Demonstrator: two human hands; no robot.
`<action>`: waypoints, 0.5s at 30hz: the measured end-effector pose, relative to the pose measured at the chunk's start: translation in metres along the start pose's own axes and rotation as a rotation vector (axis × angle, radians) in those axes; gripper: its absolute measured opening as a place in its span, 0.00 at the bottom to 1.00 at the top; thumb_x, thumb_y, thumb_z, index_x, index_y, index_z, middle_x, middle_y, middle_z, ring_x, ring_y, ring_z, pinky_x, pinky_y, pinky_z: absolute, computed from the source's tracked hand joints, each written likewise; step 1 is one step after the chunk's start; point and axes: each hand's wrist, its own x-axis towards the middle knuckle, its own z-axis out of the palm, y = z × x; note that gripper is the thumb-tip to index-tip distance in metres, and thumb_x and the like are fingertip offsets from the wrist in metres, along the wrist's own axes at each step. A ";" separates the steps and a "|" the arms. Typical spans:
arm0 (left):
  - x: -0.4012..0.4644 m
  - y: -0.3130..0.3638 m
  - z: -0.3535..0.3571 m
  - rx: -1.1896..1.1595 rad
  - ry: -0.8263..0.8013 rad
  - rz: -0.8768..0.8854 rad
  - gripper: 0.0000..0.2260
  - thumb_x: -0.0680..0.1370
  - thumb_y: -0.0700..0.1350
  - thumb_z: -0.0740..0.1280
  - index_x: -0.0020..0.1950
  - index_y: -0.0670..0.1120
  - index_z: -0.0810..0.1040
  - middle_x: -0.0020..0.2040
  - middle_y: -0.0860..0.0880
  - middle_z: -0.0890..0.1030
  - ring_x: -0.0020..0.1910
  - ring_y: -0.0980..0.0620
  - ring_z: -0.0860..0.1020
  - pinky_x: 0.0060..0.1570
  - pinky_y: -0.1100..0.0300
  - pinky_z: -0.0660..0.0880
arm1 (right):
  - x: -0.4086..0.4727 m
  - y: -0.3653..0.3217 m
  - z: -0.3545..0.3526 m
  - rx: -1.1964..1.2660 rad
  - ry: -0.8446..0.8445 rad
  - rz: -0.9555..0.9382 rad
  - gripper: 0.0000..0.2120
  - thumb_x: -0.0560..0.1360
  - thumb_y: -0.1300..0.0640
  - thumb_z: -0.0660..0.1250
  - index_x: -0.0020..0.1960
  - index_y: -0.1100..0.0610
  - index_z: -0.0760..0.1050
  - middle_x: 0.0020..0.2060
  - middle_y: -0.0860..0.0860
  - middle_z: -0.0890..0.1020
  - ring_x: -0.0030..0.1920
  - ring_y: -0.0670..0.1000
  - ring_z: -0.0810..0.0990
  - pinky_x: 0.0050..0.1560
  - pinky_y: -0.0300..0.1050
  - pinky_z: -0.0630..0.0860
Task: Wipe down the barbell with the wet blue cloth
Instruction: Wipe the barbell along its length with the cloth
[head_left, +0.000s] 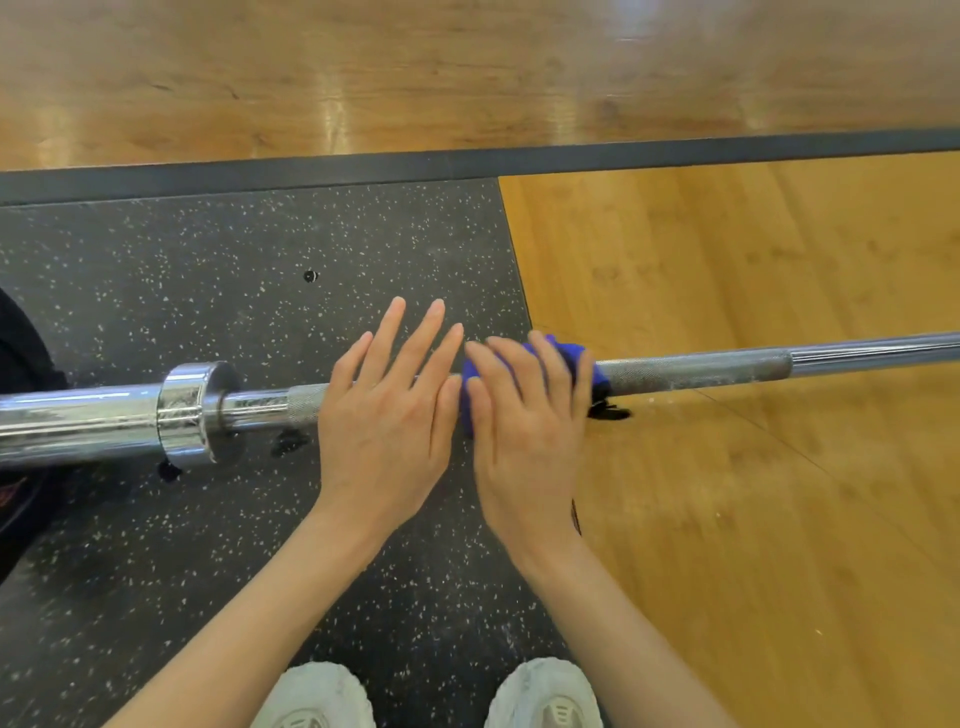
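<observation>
- The barbell (696, 370) runs left to right above a speckled black mat (156, 270) and wooden floor (753, 519).
- The right hand (524, 421) presses the blue cloth (566, 353) on the bar, fingers nearly straight.
- The left hand (387, 410) rests flat on the bar just beside it, fingers spread apart.

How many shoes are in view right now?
2: left shoe at the bottom edge below the left forearm, right shoe beside it, both cut off by the frame.
</observation>
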 end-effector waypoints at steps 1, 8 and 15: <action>-0.001 -0.001 0.000 -0.005 -0.001 0.008 0.22 0.87 0.50 0.48 0.75 0.46 0.73 0.77 0.48 0.70 0.79 0.43 0.63 0.72 0.49 0.62 | 0.001 0.007 -0.003 0.000 -0.027 -0.071 0.20 0.87 0.50 0.51 0.67 0.55 0.78 0.65 0.50 0.79 0.72 0.55 0.71 0.79 0.58 0.54; 0.000 -0.001 -0.001 -0.034 -0.023 0.003 0.21 0.87 0.50 0.51 0.75 0.45 0.73 0.77 0.48 0.70 0.79 0.44 0.63 0.72 0.48 0.63 | 0.001 0.001 -0.003 0.016 0.006 0.077 0.22 0.87 0.50 0.49 0.66 0.55 0.78 0.65 0.50 0.78 0.73 0.57 0.68 0.78 0.61 0.53; 0.001 -0.002 -0.009 -0.061 -0.096 0.009 0.22 0.87 0.50 0.50 0.76 0.44 0.71 0.76 0.47 0.71 0.78 0.43 0.64 0.72 0.48 0.62 | 0.009 0.045 -0.032 -0.014 -0.077 0.020 0.19 0.86 0.52 0.53 0.69 0.55 0.76 0.67 0.50 0.77 0.72 0.55 0.71 0.77 0.54 0.57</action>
